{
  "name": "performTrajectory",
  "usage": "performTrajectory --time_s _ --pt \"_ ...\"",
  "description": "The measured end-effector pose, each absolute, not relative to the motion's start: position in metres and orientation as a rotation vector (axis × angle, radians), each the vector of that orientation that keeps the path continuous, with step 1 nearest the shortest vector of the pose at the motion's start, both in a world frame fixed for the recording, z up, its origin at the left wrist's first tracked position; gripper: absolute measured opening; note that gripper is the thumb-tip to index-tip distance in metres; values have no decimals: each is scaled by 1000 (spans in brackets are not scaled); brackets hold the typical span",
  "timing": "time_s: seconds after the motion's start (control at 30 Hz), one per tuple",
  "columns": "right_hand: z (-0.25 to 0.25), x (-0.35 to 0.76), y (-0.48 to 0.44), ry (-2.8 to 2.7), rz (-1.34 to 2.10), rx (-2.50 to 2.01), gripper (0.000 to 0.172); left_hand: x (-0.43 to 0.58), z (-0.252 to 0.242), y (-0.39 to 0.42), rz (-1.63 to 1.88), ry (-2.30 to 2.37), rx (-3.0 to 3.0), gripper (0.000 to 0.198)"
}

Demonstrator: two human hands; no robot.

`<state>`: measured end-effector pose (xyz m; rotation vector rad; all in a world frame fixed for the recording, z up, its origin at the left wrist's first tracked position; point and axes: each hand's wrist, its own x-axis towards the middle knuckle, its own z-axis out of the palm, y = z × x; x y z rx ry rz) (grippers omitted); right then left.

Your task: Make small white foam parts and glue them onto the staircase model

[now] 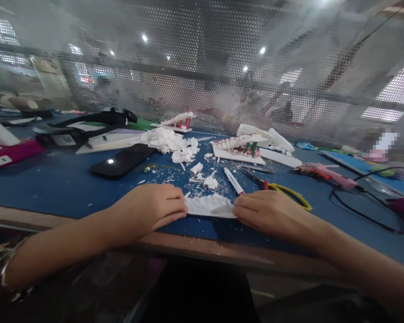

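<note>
A strip of white material (210,205) with a ragged upper edge lies near the front edge of the blue table (63,188). My left hand (158,205) pinches its left end, and my right hand (261,210) holds the right end, fingers pressed together. Just beyond the strip are torn white scraps (210,181) and fine debris. A white marker (233,181) points toward my right hand. Scissors with yellow handles (292,195) lie partly behind that hand.
Crumpled white material (166,140) and a black slab (123,161) lie left of centre. Behind stand two small white models (239,150) with coloured supports. A pink glue gun (330,175) with a black cable sits right, before a perforated metal screen (202,67).
</note>
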<state>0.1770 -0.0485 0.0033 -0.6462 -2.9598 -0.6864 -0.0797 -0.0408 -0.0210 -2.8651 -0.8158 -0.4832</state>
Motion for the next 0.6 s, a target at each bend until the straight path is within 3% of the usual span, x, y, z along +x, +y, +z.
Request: performTrajectory --time_s 0.27,0.5,0.6 --pt "-6 179 -44 -2815 -233 -913 31 -78 -17 -38 -562 -1126 -3006 19" --pt "-1 182 -38 -2682 -959 -880 26 -83 -22 -35 -548 -839 -2886 23" --pt "-1 169 -39 -2611 -1034 -905 23 -73 -26 -40 -515 -675 -2721 26"
